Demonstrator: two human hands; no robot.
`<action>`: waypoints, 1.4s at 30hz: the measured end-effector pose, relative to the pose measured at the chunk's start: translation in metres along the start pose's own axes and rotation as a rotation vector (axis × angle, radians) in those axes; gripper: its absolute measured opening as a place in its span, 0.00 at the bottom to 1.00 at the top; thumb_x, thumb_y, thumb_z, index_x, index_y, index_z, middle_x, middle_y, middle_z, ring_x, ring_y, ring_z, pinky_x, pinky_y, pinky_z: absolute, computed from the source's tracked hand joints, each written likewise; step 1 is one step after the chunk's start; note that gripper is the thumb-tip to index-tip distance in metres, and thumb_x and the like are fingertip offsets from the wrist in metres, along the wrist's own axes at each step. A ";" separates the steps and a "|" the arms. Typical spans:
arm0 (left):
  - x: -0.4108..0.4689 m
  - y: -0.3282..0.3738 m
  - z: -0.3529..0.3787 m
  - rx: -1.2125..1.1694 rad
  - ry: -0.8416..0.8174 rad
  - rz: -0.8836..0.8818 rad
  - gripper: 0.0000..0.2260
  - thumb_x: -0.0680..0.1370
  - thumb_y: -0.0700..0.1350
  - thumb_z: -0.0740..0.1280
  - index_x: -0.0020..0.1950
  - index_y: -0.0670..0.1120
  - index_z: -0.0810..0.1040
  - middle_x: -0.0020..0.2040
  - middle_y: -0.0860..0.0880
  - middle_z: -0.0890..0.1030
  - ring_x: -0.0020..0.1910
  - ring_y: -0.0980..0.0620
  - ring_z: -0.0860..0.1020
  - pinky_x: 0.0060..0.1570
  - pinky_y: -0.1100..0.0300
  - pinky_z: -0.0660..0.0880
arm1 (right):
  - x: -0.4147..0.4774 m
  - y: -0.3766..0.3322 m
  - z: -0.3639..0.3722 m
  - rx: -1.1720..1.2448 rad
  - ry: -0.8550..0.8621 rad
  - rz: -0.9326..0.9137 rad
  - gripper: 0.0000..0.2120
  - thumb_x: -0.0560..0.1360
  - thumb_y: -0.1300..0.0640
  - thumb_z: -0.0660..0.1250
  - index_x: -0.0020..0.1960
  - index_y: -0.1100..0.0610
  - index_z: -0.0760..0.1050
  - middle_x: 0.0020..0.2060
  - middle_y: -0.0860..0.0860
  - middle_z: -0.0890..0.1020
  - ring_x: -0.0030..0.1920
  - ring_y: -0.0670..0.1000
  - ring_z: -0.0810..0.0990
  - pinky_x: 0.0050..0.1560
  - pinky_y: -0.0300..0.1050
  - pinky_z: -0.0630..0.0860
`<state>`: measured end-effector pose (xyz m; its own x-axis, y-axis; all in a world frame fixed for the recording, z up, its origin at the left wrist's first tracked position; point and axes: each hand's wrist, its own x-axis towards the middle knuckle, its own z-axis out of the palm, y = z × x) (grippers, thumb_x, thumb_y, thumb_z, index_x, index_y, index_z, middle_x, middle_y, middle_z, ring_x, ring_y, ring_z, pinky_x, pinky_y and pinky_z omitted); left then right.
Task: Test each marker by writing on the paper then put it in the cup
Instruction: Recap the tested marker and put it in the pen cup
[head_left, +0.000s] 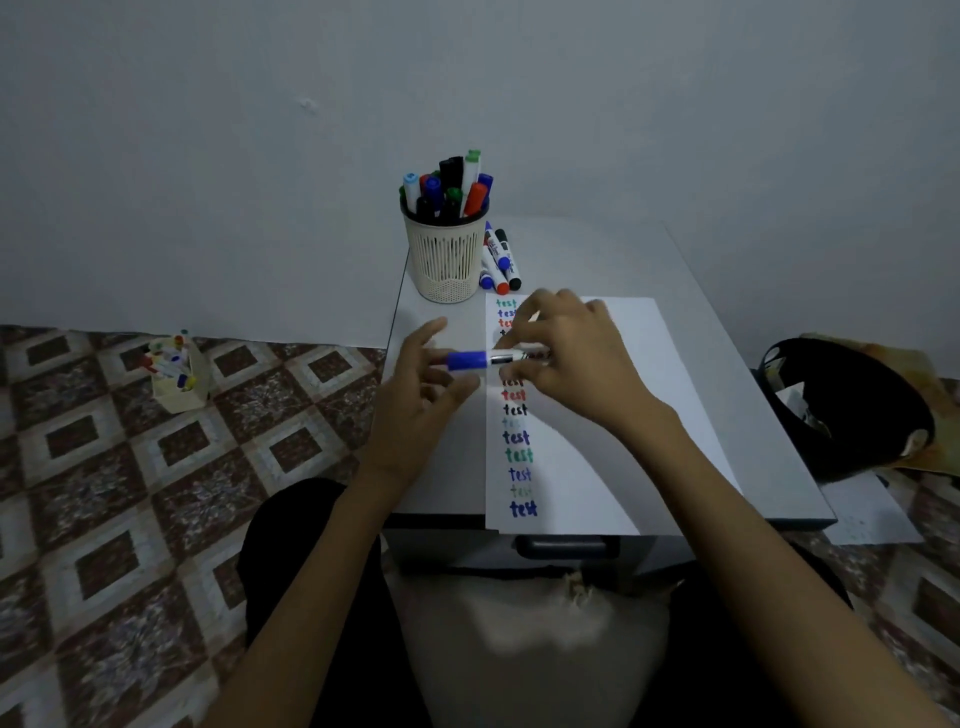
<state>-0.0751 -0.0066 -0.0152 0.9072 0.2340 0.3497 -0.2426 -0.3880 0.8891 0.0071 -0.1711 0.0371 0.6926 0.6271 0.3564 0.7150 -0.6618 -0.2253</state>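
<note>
Jutting leftward from right hand (576, 358): marker (483, 359)

The word "test" runs down the left edge of the paper (597, 415) in many colours; the markers' (501, 257) labels are unreadable.

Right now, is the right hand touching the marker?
Touching. The head view shows the right hand pinching the white barrel of the marker, held over the paper.

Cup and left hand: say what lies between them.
Only bare tabletop separates the cup from the left hand, as the head view shows.
</note>
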 end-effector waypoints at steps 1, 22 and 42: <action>-0.002 -0.001 0.004 -0.052 -0.012 -0.066 0.31 0.72 0.54 0.70 0.71 0.51 0.61 0.55 0.56 0.75 0.48 0.61 0.76 0.47 0.70 0.73 | 0.010 0.006 0.000 -0.047 0.020 0.034 0.12 0.72 0.50 0.72 0.55 0.49 0.82 0.52 0.49 0.78 0.53 0.51 0.73 0.53 0.47 0.65; -0.008 -0.012 0.008 0.779 -0.508 0.128 0.43 0.68 0.76 0.48 0.76 0.53 0.47 0.77 0.55 0.44 0.73 0.64 0.38 0.70 0.48 0.31 | 0.196 -0.002 -0.017 0.324 0.641 0.021 0.30 0.71 0.58 0.70 0.71 0.54 0.65 0.39 0.48 0.80 0.38 0.47 0.77 0.38 0.41 0.76; -0.006 -0.008 0.006 0.749 -0.535 0.143 0.42 0.69 0.74 0.50 0.76 0.51 0.49 0.75 0.55 0.44 0.72 0.66 0.37 0.69 0.47 0.29 | 0.154 0.079 0.041 0.447 0.277 0.460 0.18 0.72 0.69 0.60 0.59 0.57 0.74 0.50 0.53 0.79 0.50 0.51 0.77 0.45 0.43 0.74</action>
<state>-0.0763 -0.0100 -0.0260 0.9687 -0.2301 0.0928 -0.2481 -0.8992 0.3603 0.1743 -0.1098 0.0366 0.9273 0.1570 0.3398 0.3666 -0.5650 -0.7392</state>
